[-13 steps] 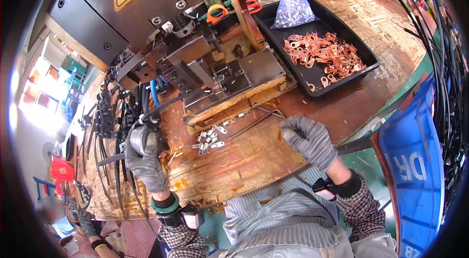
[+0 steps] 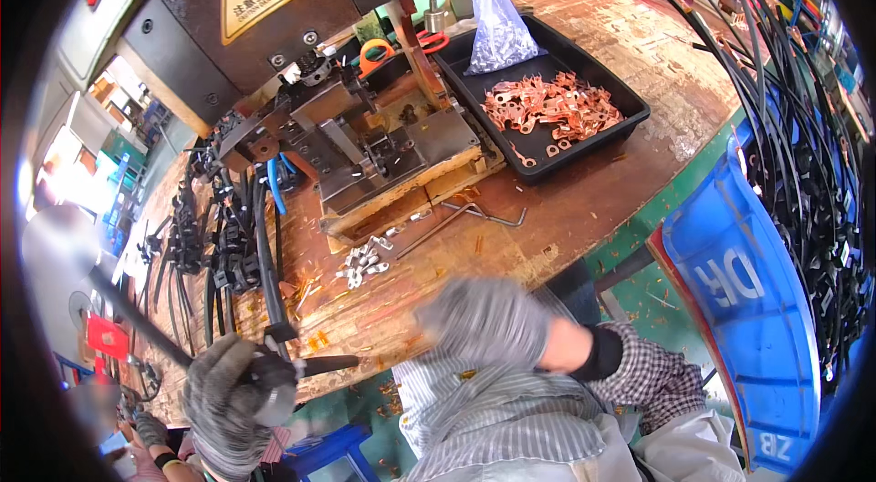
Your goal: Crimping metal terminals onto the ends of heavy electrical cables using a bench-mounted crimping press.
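My left hand, in a grey knit glove, is at the lower left off the table's front edge. Its fingers are wrapped round a black cable whose far end rises up-left in a blur. Against those fingers sits a dark rounded piece, too smeared to name, and a black strip sticks out right of it. My right hand, gloved the same way, hovers above my lap by the table edge; motion blurs its fingers. Small silver cable lugs lie in a pile on the table beyond my hands.
A press machine stands at the back, with L-shaped hex keys before it. Right of it, a black tray bears copper lugs and a bag. Black cables lie left; a blue bin stands right. Another person's hand shows lower left.
My left hand has dropped down and left off the table, the cable now swung out to the upper left. My right hand has moved left and nearer to me. The view has shifted.
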`<control>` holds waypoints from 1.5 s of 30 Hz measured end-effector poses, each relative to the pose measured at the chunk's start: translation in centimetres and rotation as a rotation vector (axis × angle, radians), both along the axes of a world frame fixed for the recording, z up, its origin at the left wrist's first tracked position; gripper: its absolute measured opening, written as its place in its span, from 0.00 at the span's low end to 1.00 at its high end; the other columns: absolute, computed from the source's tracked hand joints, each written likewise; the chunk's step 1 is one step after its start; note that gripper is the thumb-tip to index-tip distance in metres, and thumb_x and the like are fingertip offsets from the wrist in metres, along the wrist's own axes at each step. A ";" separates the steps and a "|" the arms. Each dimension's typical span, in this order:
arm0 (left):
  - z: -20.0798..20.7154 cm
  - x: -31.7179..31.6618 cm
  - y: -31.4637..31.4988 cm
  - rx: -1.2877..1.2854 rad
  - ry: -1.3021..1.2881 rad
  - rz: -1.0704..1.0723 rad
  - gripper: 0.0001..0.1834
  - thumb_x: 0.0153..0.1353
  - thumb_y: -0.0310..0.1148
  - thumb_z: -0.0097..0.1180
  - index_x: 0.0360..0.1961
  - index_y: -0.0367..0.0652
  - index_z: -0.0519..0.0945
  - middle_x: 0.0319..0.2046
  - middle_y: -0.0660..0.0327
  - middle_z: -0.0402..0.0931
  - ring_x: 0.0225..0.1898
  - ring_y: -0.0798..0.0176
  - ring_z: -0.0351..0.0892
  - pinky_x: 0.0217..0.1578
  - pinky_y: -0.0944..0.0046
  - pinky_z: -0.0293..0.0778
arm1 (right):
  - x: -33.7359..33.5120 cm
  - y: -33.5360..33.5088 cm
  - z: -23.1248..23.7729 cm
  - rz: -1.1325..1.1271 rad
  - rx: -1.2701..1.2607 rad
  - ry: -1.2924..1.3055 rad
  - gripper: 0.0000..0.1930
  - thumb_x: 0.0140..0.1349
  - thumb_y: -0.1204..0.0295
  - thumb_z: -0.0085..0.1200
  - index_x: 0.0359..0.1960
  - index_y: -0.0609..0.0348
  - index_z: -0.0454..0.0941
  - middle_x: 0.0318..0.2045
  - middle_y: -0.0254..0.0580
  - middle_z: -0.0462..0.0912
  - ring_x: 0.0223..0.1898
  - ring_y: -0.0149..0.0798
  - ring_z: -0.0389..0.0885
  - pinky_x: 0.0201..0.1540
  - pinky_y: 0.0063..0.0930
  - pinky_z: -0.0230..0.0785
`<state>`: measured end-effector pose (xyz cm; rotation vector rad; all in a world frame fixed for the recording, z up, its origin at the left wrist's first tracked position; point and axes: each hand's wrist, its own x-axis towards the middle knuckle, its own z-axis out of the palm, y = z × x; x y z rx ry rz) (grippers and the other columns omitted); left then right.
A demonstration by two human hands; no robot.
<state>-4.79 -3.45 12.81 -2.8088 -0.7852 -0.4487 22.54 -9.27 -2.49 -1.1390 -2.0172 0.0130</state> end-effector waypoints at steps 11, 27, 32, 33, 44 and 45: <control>1.6 4.2 -0.6 -0.018 0.254 -0.352 0.11 0.44 0.35 0.55 0.32 0.49 0.78 0.38 0.62 0.74 0.47 0.58 0.71 0.46 0.57 0.69 | -4.4 0.4 11.9 -0.245 0.544 -0.506 0.20 0.51 0.62 0.44 0.44 0.61 0.69 0.42 0.50 0.73 0.47 0.47 0.71 0.57 0.53 0.55; -4.9 -6.4 6.7 0.268 0.665 0.014 0.09 0.45 0.35 0.51 0.31 0.55 0.75 0.43 0.62 0.71 0.48 0.59 0.68 0.50 0.53 0.64 | -0.2 -1.5 0.8 -0.290 -0.461 -0.416 0.14 0.57 0.60 0.44 0.30 0.58 0.74 0.20 0.45 0.76 0.20 0.46 0.75 0.22 0.38 0.66; -5.7 -1.3 5.9 0.023 0.279 -0.019 0.16 0.44 0.31 0.51 0.38 0.49 0.75 0.44 0.59 0.70 0.48 0.56 0.69 0.49 0.55 0.65 | -2.0 0.3 0.0 -0.275 -0.524 -0.301 0.12 0.57 0.63 0.45 0.27 0.59 0.74 0.20 0.46 0.76 0.21 0.46 0.75 0.24 0.37 0.66; -5.9 0.7 5.0 -0.025 0.191 -0.093 0.18 0.44 0.35 0.54 0.40 0.48 0.75 0.44 0.57 0.70 0.47 0.55 0.69 0.48 0.56 0.65 | -2.0 0.4 -0.1 -0.268 -0.495 -0.265 0.11 0.56 0.64 0.46 0.27 0.58 0.74 0.21 0.47 0.76 0.22 0.48 0.74 0.24 0.39 0.65; -17.4 9.7 5.3 -0.730 -0.009 -0.383 0.17 0.45 0.43 0.56 0.33 0.45 0.74 0.24 0.54 0.75 0.27 0.48 0.75 0.26 0.54 0.69 | 3.1 -2.2 -3.8 -0.109 -0.533 -0.340 0.16 0.54 0.63 0.49 0.42 0.56 0.68 0.34 0.48 0.76 0.29 0.51 0.75 0.29 0.42 0.66; -17.2 9.4 5.1 -0.742 -0.051 -0.389 0.16 0.46 0.45 0.55 0.32 0.46 0.75 0.23 0.54 0.75 0.26 0.47 0.74 0.25 0.54 0.69 | 4.3 -2.6 -4.5 -0.068 -0.592 -0.752 0.22 0.60 0.62 0.45 0.56 0.54 0.60 0.43 0.47 0.76 0.30 0.50 0.76 0.29 0.43 0.67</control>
